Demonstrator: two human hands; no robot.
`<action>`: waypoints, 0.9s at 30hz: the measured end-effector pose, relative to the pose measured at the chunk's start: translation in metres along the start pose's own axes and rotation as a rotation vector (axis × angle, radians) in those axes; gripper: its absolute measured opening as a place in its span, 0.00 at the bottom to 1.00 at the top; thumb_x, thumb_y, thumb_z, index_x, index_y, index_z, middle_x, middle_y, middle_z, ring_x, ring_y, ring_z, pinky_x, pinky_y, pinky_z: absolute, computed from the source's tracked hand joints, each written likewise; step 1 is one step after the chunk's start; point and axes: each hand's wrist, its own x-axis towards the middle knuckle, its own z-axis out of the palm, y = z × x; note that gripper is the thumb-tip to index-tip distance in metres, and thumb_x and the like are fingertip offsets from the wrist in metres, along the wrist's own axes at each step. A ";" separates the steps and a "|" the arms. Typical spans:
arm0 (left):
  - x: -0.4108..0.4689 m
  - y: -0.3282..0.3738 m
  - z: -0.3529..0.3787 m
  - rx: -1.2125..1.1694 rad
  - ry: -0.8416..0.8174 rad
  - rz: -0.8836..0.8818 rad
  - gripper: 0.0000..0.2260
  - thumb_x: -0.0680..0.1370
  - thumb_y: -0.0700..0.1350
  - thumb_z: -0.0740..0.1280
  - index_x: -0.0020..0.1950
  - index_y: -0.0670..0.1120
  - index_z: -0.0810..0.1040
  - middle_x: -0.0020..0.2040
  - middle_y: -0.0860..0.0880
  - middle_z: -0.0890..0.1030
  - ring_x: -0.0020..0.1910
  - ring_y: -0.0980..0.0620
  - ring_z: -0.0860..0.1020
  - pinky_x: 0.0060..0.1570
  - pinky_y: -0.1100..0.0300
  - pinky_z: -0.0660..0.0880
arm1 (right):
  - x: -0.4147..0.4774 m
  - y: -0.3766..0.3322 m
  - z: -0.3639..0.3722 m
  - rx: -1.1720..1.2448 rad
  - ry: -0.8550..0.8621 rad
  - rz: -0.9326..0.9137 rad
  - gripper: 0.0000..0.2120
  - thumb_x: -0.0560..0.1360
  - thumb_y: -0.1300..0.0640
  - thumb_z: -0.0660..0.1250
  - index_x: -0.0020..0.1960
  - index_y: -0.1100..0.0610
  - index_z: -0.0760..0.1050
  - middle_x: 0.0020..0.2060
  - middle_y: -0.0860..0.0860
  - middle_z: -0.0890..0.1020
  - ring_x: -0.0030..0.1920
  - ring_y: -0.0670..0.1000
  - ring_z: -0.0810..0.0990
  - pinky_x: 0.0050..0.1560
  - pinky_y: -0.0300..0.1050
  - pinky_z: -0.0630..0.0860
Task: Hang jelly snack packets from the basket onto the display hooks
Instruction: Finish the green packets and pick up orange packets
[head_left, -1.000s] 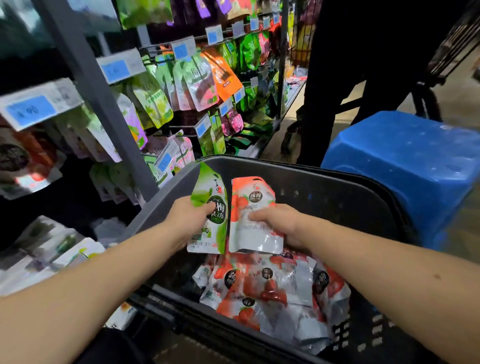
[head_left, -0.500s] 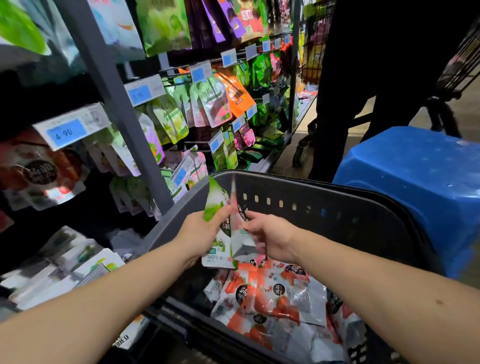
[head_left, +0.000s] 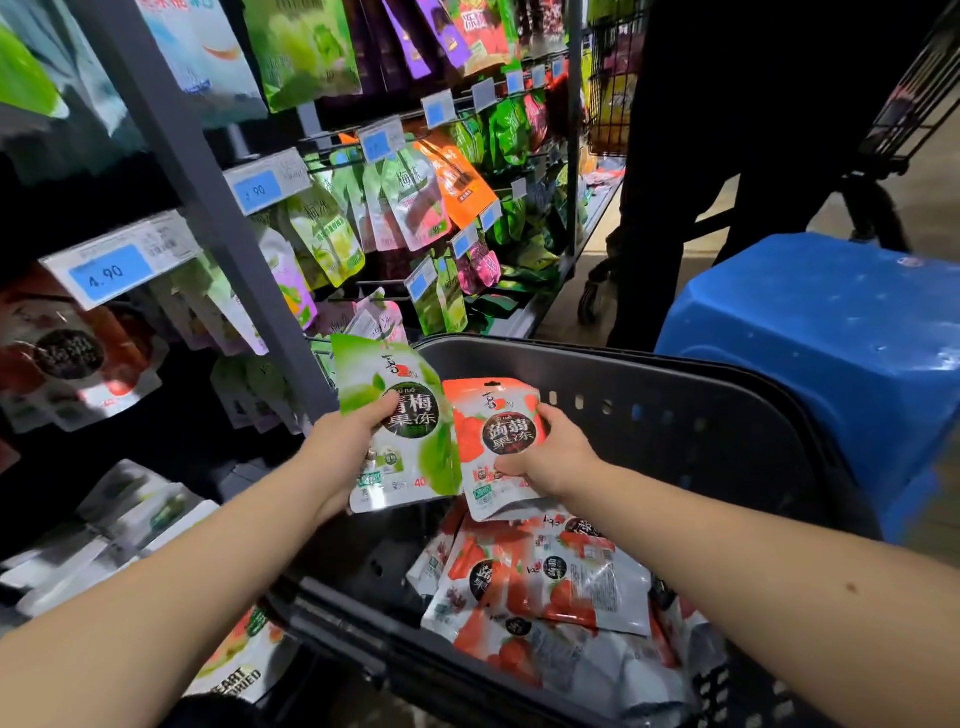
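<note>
My left hand (head_left: 347, 447) grips a green jelly packet (head_left: 399, 415) by its left edge, thumb on the front. My right hand (head_left: 553, 457) holds a red jelly packet (head_left: 493, 447) by its right side. Both packets face me, side by side and upright, above the dark grey basket (head_left: 649, 410). Several more red packets (head_left: 545, 587) lie piled in the basket's bottom. The display hooks (head_left: 358, 296) stick out from the rack on the left, most carrying green, orange and purple packets behind blue price tags (head_left: 111, 265).
A grey rack upright (head_left: 208, 192) stands just left of the basket. A blue plastic stool (head_left: 810, 332) sits right behind the basket. A person in dark clothes (head_left: 727, 156) stands in the aisle beyond, with a wire cart. More packets lie on the low shelf at lower left.
Both packets, edge-on half a second ago, are now turned with their fronts toward me and raised a little. The view has dropped slightly toward the basket.
</note>
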 end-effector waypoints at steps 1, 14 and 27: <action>-0.001 0.000 0.001 -0.018 -0.025 -0.034 0.16 0.77 0.49 0.73 0.59 0.39 0.83 0.48 0.41 0.87 0.43 0.43 0.86 0.55 0.43 0.81 | 0.000 -0.001 0.003 -0.005 0.006 -0.035 0.50 0.66 0.67 0.81 0.80 0.53 0.60 0.60 0.51 0.78 0.58 0.53 0.81 0.61 0.49 0.80; -0.001 -0.014 0.012 -0.006 -0.048 0.093 0.13 0.83 0.45 0.66 0.66 0.42 0.79 0.54 0.44 0.87 0.47 0.48 0.86 0.49 0.51 0.82 | 0.004 -0.020 0.027 0.352 -0.093 -0.090 0.33 0.69 0.69 0.64 0.71 0.49 0.75 0.54 0.56 0.79 0.34 0.53 0.81 0.33 0.45 0.77; -0.004 -0.013 0.024 -0.065 -0.228 -0.190 0.14 0.83 0.50 0.65 0.64 0.43 0.80 0.51 0.43 0.87 0.44 0.44 0.87 0.40 0.48 0.84 | 0.001 -0.016 0.018 0.457 -0.144 0.005 0.26 0.76 0.75 0.65 0.71 0.59 0.74 0.57 0.62 0.84 0.51 0.59 0.84 0.54 0.56 0.83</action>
